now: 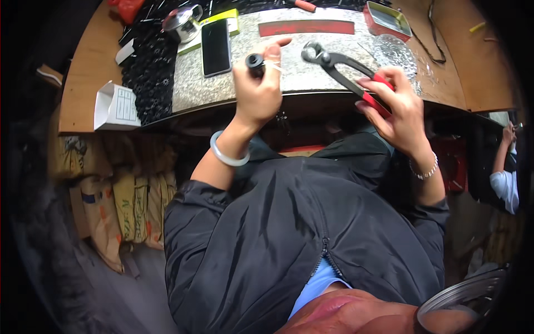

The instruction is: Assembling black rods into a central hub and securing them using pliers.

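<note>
Left hand [257, 92]: grip clenched on a small black cylinder [255, 61].
Right hand [396, 106]: grip grasping red-handled pincers [339, 69] above the tabletop [311, 78].

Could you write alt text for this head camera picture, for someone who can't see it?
Seen from above, a seated person's left hand holds a small black cylindrical part while the right hand grips red-handled pincers over a speckled stone slab. A black phone lies on the slab, beside a heap of black parts.
</note>
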